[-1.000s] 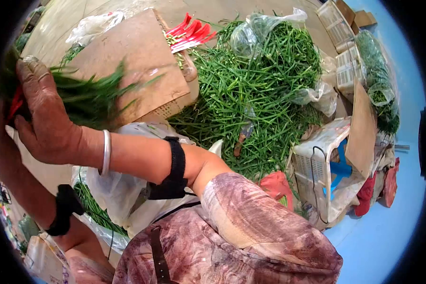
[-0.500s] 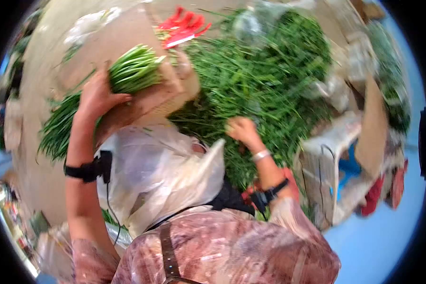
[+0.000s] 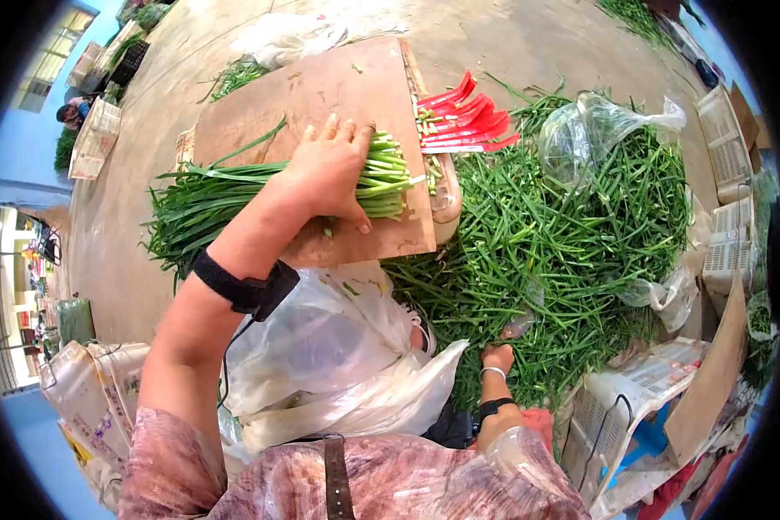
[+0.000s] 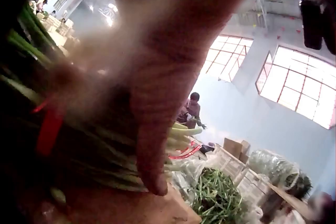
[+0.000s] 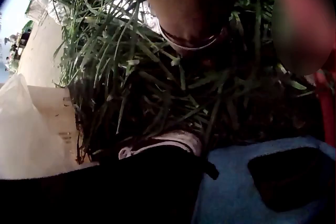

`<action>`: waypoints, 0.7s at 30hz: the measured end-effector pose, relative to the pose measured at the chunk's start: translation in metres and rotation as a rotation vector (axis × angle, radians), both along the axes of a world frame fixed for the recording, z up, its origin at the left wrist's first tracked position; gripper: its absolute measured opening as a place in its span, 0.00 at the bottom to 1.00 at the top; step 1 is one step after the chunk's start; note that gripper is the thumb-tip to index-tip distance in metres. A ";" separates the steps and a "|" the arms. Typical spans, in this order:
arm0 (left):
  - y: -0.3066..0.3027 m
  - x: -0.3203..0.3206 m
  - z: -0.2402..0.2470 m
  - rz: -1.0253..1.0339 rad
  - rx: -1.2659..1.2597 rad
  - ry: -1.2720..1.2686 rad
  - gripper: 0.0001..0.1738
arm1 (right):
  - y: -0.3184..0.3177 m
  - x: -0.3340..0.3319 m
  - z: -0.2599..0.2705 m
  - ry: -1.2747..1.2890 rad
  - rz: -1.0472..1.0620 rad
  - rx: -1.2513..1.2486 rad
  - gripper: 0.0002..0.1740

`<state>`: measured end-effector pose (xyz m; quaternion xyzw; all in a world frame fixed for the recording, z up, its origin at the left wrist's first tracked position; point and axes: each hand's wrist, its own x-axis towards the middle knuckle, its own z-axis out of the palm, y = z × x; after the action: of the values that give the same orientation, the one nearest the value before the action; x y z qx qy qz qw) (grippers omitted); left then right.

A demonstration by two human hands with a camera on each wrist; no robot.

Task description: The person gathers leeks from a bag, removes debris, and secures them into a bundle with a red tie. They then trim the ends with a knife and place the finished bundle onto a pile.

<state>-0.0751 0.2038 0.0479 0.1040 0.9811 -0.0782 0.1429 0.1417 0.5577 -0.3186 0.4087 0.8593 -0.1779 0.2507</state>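
In the head view a bundle of garlic chives (image 3: 225, 199) lies across a brown board (image 3: 355, 87), its pale cut ends toward the right edge. My left hand (image 3: 329, 169) rests flat over the bundle near those ends, fingers spread and thumb stretched out. A red band (image 4: 50, 132) shows on the bundle in the left wrist view. Down at the right, my right hand (image 3: 497, 357) grips a knife (image 3: 522, 324) by its handle, the blade lying over a heap of loose green leaves (image 3: 572, 234). The right wrist view hides the fingers.
Red strips (image 3: 468, 117) hang over the board's right edge. White plastic sheeting (image 3: 321, 347) covers the lap, and a clear plastic bag (image 3: 581, 139) lies on the heap. Crates (image 3: 615, 433) stand at the right. Another person (image 4: 191, 111) is in the background.
The left hand has gone from the far left onto the board, laying the bundle there with its cut ends rightward. The right hand has left the bundle, reached to the heap and taken hold of the knife.
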 end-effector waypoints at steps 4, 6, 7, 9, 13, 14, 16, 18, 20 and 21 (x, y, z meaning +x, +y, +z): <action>0.000 0.013 -0.017 -0.010 0.088 0.054 0.70 | -0.004 -0.001 0.000 0.030 -0.096 0.025 0.19; 0.002 0.017 -0.019 -0.004 0.076 0.099 0.69 | -0.004 -0.003 -0.003 0.042 -0.150 0.031 0.21; 0.003 0.018 -0.019 0.013 0.078 0.092 0.69 | -0.001 -0.001 -0.004 0.045 -0.147 0.032 0.21; 0.001 0.016 -0.022 0.030 0.089 0.072 0.67 | 0.017 0.013 -0.008 0.204 -0.064 -0.170 0.19; 0.004 0.015 -0.015 0.095 0.120 0.016 0.65 | 0.055 0.041 -0.017 0.516 -0.193 -0.479 0.05; 0.002 0.017 -0.018 0.080 0.133 0.055 0.66 | 0.054 0.032 0.031 0.522 -0.186 -0.472 0.05; -0.004 0.019 -0.019 0.068 0.148 0.103 0.67 | 0.052 0.022 0.094 0.410 -0.373 -0.632 0.06; -0.015 0.016 -0.016 -0.010 0.331 0.044 0.70 | 0.039 0.015 0.174 0.350 -0.605 -0.917 0.08; -0.038 0.004 -0.010 -0.096 0.676 -0.104 0.73 | 0.044 0.037 0.197 0.423 -0.814 -1.309 0.07; -0.044 -0.001 0.001 -0.062 0.727 -0.164 0.73 | 0.041 0.046 0.206 0.410 -0.785 -1.281 0.07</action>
<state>-0.0764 0.1601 0.0488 0.1835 0.9266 0.2795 0.1721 0.1877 0.5985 -0.1127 0.4174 0.4105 -0.7875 0.1927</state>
